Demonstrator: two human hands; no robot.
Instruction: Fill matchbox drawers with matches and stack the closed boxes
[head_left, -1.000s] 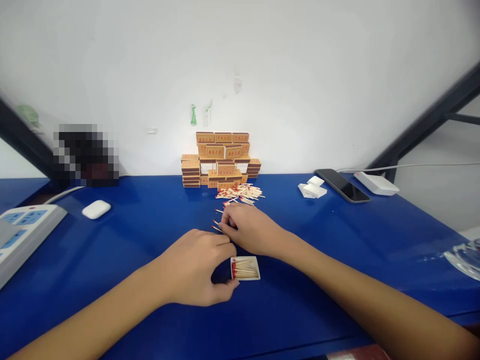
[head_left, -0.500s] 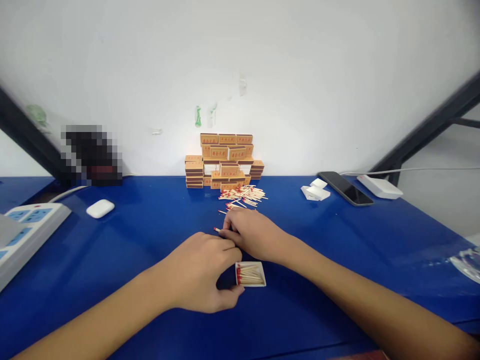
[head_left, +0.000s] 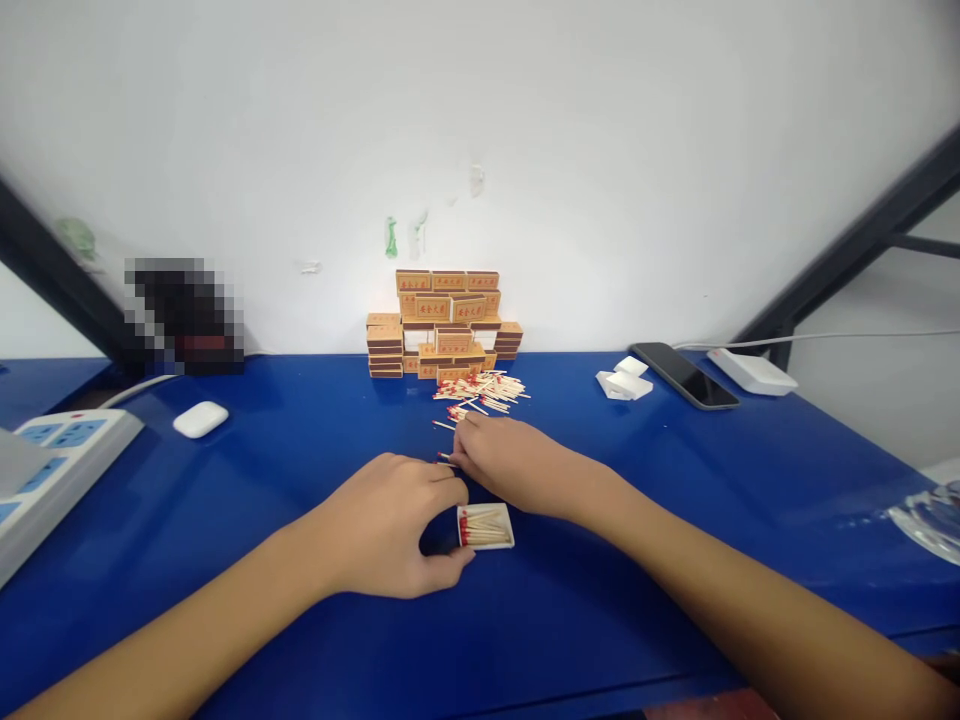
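Key relation: tray (head_left: 486,527) of matches sits on the desk (head_left: 585,630) just on the near side of the right hand (head_left: 514,460), its middle a bit right of that hand's fingertips; tray's long axis runs roughly side to side, open face up; matches inside lie mostly along it, red heads at the left end. Left hand (head_left: 394,525) is the nearer one, in contact; thumb and index are spread wide, holding the tray across its left short end, thumb at the near corner, index at the far one. Right hand sits just beyond, fingertips narrow and bunched over the desk; a loose match (head_left: 445,457) pokes out to their left, head left, stem running right into the fingertips, so near enough parallel to the tray's long axis; whether it's gripped or only touched, cannot tell, pinch is hidden. Another single match (head_left: 443,425) lies just beyond, head left too; match pile (head_left: 487,388) is farther out, sticks at mixed angles; right hand is nearer to it than the left; matchbox stack (head_left: 450,325) stands right behind the pile, near the wall (head_left: 585,180).
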